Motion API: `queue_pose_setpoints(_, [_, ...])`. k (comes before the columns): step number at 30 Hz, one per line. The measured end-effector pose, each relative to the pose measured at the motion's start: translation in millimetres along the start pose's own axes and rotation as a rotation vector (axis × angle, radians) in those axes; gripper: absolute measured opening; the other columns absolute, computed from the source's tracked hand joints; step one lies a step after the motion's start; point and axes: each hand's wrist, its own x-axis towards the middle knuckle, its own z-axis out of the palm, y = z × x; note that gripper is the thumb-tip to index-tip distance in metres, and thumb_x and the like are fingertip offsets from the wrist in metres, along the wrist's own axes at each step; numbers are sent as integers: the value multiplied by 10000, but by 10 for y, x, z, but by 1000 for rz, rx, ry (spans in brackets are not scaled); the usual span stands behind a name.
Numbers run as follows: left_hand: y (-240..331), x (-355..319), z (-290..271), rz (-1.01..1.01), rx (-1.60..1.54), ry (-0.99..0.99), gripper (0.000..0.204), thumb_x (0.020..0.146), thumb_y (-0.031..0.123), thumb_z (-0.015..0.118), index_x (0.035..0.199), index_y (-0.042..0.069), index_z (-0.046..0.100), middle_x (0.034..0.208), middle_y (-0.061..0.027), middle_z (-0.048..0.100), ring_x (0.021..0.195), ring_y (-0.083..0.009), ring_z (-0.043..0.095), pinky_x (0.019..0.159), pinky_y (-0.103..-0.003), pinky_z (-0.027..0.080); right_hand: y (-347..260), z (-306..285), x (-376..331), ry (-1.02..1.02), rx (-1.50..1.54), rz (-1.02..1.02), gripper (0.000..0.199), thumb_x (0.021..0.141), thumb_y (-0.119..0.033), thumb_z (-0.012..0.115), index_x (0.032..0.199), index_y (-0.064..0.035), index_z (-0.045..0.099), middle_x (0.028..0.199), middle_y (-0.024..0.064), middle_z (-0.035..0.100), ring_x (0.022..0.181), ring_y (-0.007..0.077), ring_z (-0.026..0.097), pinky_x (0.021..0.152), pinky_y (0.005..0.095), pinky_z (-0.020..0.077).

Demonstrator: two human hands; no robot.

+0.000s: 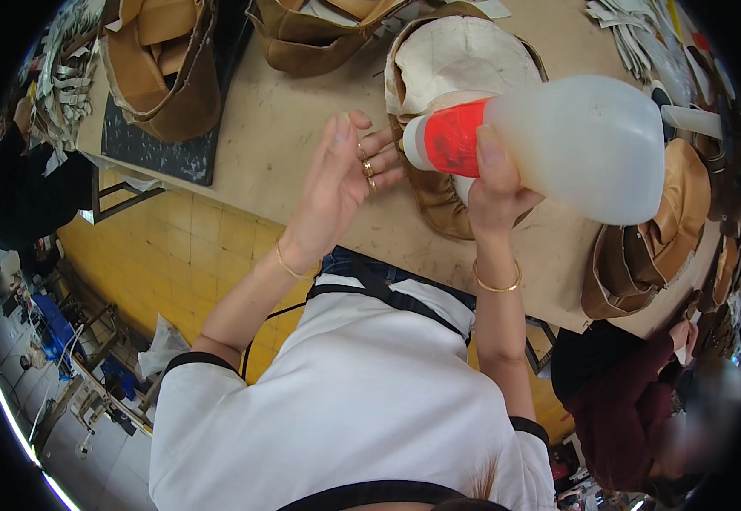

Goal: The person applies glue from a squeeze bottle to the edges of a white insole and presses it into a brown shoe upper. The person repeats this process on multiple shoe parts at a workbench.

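Observation:
My right hand point(500, 192) grips a translucent white plastic bottle point(596, 145), thumb over the red band point(456, 136) at its neck. The bottle lies tilted sideways in the air, its white neck end point(416, 143) pointing left toward my other hand. Empty, with fingers spread and partly curled, my left hand point(336, 183) hovers beside that end; rings show on it. Beneath the bottle, a brown leather piece point(443, 200) with a cream-white lining point(460, 55) rests on the table, partly hidden by the bottle and my right hand.
More brown leather pieces stand on the tan table point(277, 128): one point(166, 106) on a dark board point(153, 153), another point(302, 47) at the far edge, and a stack point(643, 255) at right. Strips point(64, 77) are heaped far left. A person in maroon point(617, 409) is at lower right.

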Motion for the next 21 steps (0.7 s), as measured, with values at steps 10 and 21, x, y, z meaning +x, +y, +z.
queue_pose_setpoints(10, [47, 23, 44, -4, 12, 1, 500, 938, 548, 323, 1172, 109, 368, 1234, -206, 496, 1120, -259, 527, 934, -384, 423, -80, -294, -249, -98, -28, 109, 399, 686, -166, 797, 1024, -39, 626, 980, 75, 648, 853, 187, 624, 769, 323, 512])
queue_pose_setpoints(21, [115, 48, 31, 88, 142, 93, 432, 943, 414, 425, 1197, 73, 351, 1253, -201, 487, 1130, -252, 515, 934, -358, 416, -123, -817, -595, -228, -257, 294, 416, 676, -171, 796, 1033, -42, 626, 985, 70, 644, 884, 202, 620, 806, 328, 501])
